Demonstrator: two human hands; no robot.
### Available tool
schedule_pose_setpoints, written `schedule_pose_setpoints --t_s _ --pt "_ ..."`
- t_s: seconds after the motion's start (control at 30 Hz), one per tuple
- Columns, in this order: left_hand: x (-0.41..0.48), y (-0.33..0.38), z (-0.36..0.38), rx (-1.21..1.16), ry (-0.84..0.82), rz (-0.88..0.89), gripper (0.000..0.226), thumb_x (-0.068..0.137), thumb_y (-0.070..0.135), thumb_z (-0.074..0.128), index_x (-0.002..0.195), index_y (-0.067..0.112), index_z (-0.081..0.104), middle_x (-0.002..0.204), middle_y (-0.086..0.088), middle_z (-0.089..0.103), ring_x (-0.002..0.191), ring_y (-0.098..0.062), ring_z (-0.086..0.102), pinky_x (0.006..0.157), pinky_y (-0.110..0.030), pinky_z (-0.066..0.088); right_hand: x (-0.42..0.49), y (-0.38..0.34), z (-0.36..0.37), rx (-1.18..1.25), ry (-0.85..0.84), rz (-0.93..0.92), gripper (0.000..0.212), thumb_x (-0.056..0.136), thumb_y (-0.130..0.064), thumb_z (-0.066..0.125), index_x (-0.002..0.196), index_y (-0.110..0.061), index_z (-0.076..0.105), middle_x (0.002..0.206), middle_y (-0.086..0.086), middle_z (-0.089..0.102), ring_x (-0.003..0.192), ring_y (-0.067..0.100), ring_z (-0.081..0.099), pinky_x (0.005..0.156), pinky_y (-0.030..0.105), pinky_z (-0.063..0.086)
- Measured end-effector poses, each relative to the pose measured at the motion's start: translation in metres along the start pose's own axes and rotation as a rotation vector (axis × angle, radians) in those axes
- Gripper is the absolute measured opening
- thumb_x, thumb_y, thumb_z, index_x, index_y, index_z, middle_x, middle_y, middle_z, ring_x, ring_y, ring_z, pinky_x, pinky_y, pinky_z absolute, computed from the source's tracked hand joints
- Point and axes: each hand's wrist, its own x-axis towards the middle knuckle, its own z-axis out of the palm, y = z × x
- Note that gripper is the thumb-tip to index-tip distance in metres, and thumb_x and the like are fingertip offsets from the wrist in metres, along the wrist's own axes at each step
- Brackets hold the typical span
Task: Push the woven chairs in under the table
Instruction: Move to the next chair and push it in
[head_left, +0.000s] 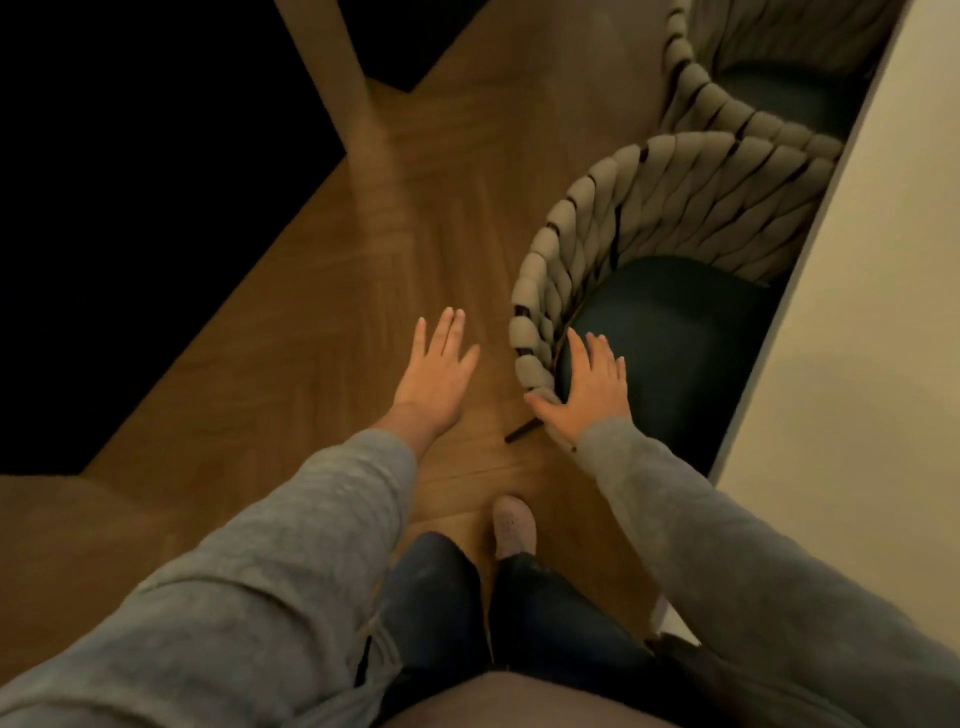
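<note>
Two woven chairs stand along the white table (862, 332) at the right. The near woven chair (644, 208) has a thick beige braided back and a dark seat (675, 332) partly under the table edge. My right hand (584, 389) lies flat, fingers spread, against the near end of that chair's woven rim, thumb on the outside. My left hand (439, 374) hovers open over the wooden floor, left of the chair and apart from it. The far woven chair (727, 98) sits further along, its seat partly under the table.
Herringbone wooden floor (363, 291) runs between the table and a dark area at the left. A pale upright post (332, 78) stands at the top left. My foot (514, 525) is on the floor just behind the near chair, by a thin dark chair leg (522, 431).
</note>
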Motion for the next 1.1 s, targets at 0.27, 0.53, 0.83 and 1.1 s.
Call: schedule_pose_setpoints --t_s 0.27,0.53,0.83,1.1 --pt "0.148 -0.037 -0.049 0.168 0.103 0.371 0.073 0.095 0.013 0.047 0.155 0.020 0.005 0.158 -0.022 -0.015 0.146 -0.037 -0.015 0.115 -0.058 -0.002 0.086 -0.005 -0.016 0.261 -0.006 0.347 0.106 0.080 -0.065 0.063 0.155 -0.025 0.000 0.163 0.006 0.004 0.149 0.022 -0.001 0.120 0.041 -0.001" --pt "0.286 -0.067 -0.084 0.407 0.144 0.870 0.086 0.093 0.010 0.054 0.154 0.021 -0.006 0.157 -0.021 -0.018 0.145 -0.038 -0.016 0.116 -0.061 0.002 0.153 -0.024 0.008 0.667 0.128 0.869 0.100 0.081 -0.059 0.066 0.155 -0.027 0.008 0.163 0.005 0.006 0.149 0.024 0.002 0.121 0.048 0.011" --pt "0.383 -0.056 -0.116 0.648 0.119 1.179 0.088 0.091 0.016 0.061 0.155 0.025 0.001 0.160 -0.016 -0.010 0.146 -0.036 -0.011 0.115 -0.063 0.002 0.182 -0.054 0.035 0.782 0.256 1.197 0.092 0.081 -0.063 0.063 0.153 -0.026 0.021 0.162 0.006 0.011 0.147 0.029 0.012 0.120 0.045 0.017" --pt "0.415 -0.004 -0.138 0.884 0.106 1.375 0.058 0.093 0.017 0.056 0.146 0.022 0.034 0.155 -0.010 0.029 0.148 -0.030 0.010 0.113 -0.067 0.003 0.194 -0.037 0.034 0.845 0.213 1.376 0.075 0.088 -0.057 0.059 0.151 -0.028 0.031 0.161 0.005 0.014 0.147 0.028 0.015 0.119 0.045 0.022"
